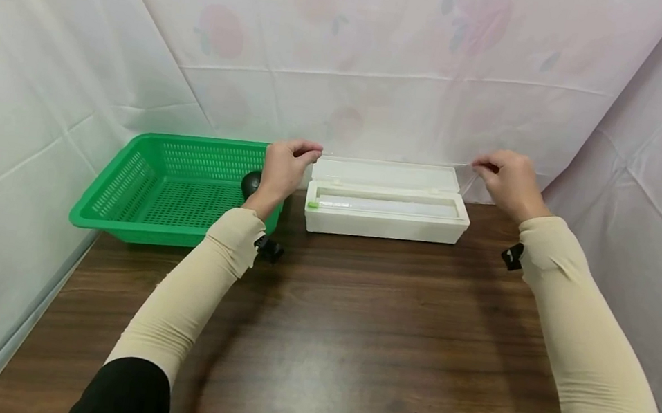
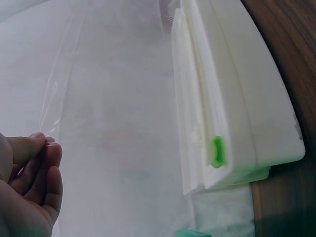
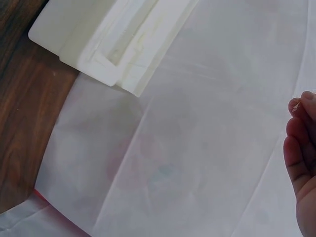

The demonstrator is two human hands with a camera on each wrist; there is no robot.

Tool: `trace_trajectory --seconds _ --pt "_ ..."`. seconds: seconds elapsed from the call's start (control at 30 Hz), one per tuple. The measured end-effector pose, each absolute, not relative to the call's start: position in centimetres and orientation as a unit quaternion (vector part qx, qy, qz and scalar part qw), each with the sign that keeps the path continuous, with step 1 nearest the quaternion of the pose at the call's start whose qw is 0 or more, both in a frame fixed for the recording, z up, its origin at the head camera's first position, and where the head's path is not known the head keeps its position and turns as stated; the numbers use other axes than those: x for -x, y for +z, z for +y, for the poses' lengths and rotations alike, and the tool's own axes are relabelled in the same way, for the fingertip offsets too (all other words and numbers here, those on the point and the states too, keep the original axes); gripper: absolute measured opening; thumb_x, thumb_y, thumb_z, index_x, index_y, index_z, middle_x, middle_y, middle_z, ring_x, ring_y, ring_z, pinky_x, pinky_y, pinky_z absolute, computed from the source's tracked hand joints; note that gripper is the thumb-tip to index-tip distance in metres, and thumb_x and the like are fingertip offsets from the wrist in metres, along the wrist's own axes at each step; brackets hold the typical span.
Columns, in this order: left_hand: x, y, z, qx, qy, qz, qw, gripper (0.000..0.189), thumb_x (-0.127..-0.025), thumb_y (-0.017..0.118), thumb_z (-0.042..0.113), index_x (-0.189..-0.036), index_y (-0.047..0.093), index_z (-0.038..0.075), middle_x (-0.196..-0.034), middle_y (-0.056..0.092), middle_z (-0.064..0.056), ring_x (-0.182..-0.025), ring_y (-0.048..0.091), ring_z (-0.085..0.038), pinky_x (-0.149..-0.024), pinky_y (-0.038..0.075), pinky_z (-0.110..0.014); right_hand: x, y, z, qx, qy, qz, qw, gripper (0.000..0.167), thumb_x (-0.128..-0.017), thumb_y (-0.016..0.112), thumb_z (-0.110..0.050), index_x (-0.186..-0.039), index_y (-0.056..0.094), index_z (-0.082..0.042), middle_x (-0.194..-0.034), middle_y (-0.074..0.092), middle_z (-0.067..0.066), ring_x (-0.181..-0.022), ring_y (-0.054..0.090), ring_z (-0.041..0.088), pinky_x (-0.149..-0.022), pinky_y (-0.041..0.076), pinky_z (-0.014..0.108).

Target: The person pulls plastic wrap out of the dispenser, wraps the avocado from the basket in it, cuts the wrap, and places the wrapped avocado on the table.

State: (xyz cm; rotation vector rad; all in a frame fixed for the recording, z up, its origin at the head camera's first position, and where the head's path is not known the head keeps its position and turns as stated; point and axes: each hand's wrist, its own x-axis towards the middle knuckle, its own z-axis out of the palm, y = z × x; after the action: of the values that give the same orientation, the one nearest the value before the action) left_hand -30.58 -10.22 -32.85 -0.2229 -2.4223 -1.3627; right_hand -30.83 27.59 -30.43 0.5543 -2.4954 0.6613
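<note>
A clear sheet of plastic wrap is pinched at one corner by my left hand, thumb against fingertips. Off to the right, my right hand pinches another edge of it; a scrap of film shows between those fingertips in the right wrist view. Both hands are raised, level with the back of a white plastic-wrap dispenser box. Its lid is flipped back. A green slider sits at the left end of the box. The film is so transparent that most of its outline cannot be made out.
Left of the dispenser stands a green plastic basket, with a dark round object at its right side, partly behind my left wrist. A pale patterned cloth hangs behind the brown wooden table.
</note>
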Motion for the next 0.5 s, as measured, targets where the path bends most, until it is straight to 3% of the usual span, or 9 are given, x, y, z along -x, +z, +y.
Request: trace_trajectory --seconds 0.2,0.5 --pt "30.4 -32.1 -10.2 0.077 -0.494 -0.848 0.177 0.021 -0.095 0.065 0.019 -0.107 0.075 0.006 -0.104 0.074 -0.015 -0.096 0.069 -0.024 -0.077 0.053 -0.03 30.6 -29.7 27.7 -0.213 0.234 -0.91 0.267 0.01 -0.089 0.066 0.001 -0.091 0.074 0.005 -0.091 0.073 0.022 -0.08 0.065 0.03 -0.068 0.037 0.01" --pt "30.3 -31.2 -10.2 0.08 -0.505 -0.839 0.187 0.02 -0.093 0.067 0.018 -0.105 0.076 0.004 -0.102 0.074 -0.016 -0.094 0.069 -0.024 -0.082 0.054 -0.032 30.0 -28.7 27.7 -0.225 0.238 -0.898 0.296 0.007 -0.086 0.069 0.003 -0.088 0.075 0.005 -0.085 0.073 0.02 -0.075 0.056 0.019 -0.068 0.034 0.005"
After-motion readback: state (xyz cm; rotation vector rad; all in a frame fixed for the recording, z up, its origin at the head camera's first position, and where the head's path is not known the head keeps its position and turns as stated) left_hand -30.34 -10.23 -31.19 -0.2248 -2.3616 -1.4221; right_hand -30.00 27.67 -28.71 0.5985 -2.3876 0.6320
